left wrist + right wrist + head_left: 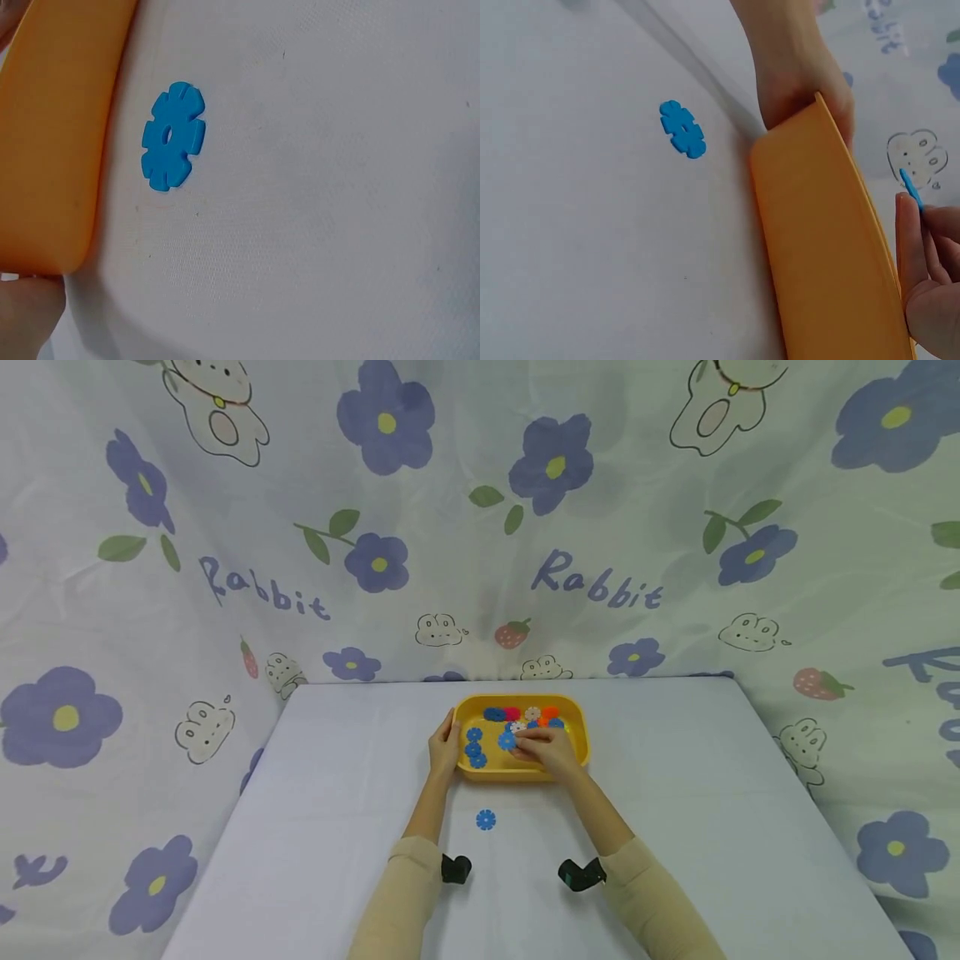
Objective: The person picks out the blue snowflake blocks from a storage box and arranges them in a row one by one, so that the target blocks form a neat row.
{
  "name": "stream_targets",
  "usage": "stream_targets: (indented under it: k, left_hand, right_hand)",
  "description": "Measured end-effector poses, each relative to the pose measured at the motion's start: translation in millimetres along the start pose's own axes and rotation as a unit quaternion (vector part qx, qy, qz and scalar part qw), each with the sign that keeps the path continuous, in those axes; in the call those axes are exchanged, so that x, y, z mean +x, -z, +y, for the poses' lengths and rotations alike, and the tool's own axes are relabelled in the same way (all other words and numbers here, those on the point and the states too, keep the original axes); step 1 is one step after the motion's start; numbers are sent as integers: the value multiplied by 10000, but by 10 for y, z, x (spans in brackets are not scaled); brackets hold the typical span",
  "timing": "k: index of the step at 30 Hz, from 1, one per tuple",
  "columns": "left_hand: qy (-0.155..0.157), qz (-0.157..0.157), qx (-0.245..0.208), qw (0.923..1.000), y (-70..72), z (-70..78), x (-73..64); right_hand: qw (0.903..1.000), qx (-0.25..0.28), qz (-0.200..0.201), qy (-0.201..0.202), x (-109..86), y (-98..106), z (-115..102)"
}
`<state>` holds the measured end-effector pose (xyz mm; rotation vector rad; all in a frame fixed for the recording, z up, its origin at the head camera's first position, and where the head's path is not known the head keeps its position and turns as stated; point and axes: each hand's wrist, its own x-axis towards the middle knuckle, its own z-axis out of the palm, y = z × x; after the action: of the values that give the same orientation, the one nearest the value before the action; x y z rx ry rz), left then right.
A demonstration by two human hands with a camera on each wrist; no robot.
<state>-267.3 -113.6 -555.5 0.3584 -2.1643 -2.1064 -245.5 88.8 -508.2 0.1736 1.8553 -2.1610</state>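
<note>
A yellow plastic tray [517, 776] stands on the white table, with several snowflake discs inside. My left hand [443, 748] grips its left side, thumb near the rim. Over the tray, my right hand [551, 752] pinches a blue snowflake disc [507, 741] between thumb and fingertips; the right wrist view shows that disc [910, 187] edge-on above the rim. Three blue discs [473, 749] lie in the tray's left part. Dark blue, pink, white, orange and more blue discs [495, 714] are along its back, some hidden by the right hand.
One loose blue snowflake disc [486, 819] lies flat on the table in front of the tray, between the forearms. Behind the white-covered table [360, 793] hangs a patterned cloth [465, 543], which also runs along both sides.
</note>
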Motion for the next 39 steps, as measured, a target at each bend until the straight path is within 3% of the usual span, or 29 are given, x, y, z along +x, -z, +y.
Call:
stream_targets:
  k: [5,10,17,28,34,39]
  left_hand:
    - [33,19,51,10000,-2,-6,8]
    - [30,1,78,10000,-1,7,0]
    - [69,28,17,10000,-16,11,4]
    - [70,45,55,10000,-11,27,-15]
    - [110,11,74,9999,-5,40,-23]
    - [86,-22,72,9999,-4,35,-16]
  right_hand:
    - [9996,30,-186,198,-160,70,29]
    - [9962,-500,-450,546,-348,142,128]
    - [9939,-583,-729,579,-530,184,390]
    - [9954,-956,-73,14,-647,129,807]
    - [9887,-1473,252,72,-673,29,838]
    - [9858,-1651,258,147,-688,-54,804]
